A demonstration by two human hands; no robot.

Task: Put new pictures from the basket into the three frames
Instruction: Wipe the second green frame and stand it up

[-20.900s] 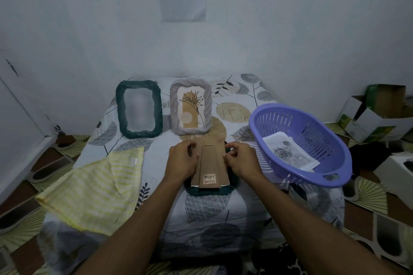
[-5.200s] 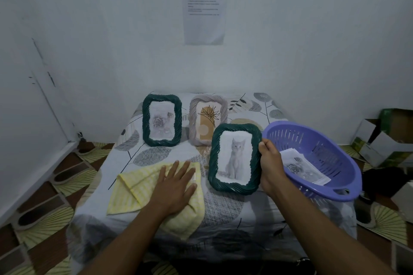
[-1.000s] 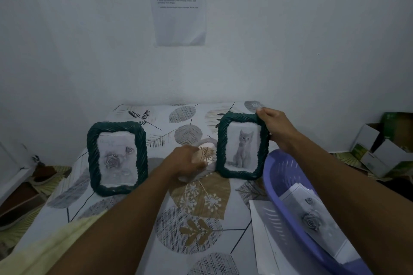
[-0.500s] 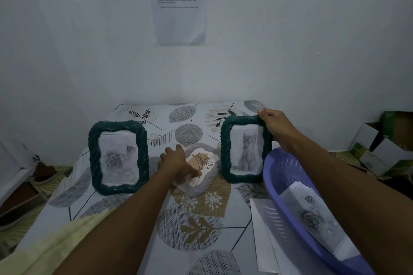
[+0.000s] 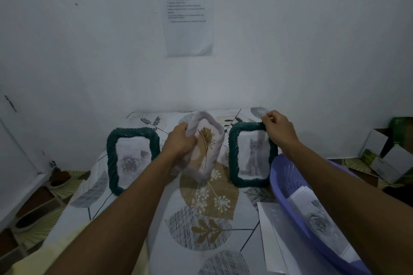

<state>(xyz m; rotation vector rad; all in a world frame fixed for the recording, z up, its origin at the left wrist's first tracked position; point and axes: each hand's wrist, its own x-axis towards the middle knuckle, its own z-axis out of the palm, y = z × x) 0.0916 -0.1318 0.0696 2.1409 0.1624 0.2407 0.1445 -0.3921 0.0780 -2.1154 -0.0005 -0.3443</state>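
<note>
Left hand (image 5: pixel 178 142) grips the tilted grey frame (image 5: pixel 206 147). At three o'clock of it, right hand (image 5: pixel 278 128) pinches the upright green cat frame's (image 5: pixel 233 154) top corner.

Two dark green frames (image 5: pixel 133 159) (image 5: pixel 252 154), one with a grey rose print, one a grey kitten. Pale grey frame (image 5: pixel 205 146), ochre plant print. Lilac basket (image 5: pixel 290 187). White cloth (image 5: pixel 210 214) patterned with grey and tan leaves. White wall (image 5: pixel 89 40).

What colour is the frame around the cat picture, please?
Dark green frame, clearest in the head view.
</note>
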